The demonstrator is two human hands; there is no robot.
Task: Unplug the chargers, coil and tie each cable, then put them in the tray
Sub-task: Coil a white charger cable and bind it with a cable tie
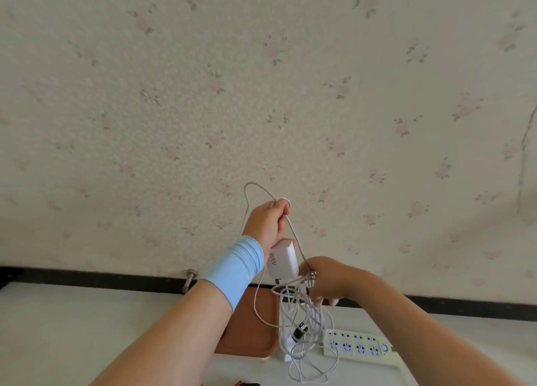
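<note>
**Charger out of the socket, cable only half coiled**

Charger [283, 259], a white brick marked 90W, is held up against the wallpapered wall [174, 94] in the left hand [268, 225], at about six o'clock of the view. The fingers are curled round the brick, and a turn of its pale cable [302, 313] is looped over their tops. At four o'clock from the brick, the right hand [325, 281] pinches several strands of the same cable. Below it the rest hangs in a loose tangle down to the table [87, 327].

The sockets that show on the power strip [357, 345], at five o'clock, look empty, so unplugging appears done for this charger. Coiling looks part-way, and no tie can be seen. The brown tray [247, 327] lies under the left wrist; what can be seen of it is bare. A black plug [299, 332] sits among the strands beside the tray; whether it belongs to a second charger cannot be told.
</note>
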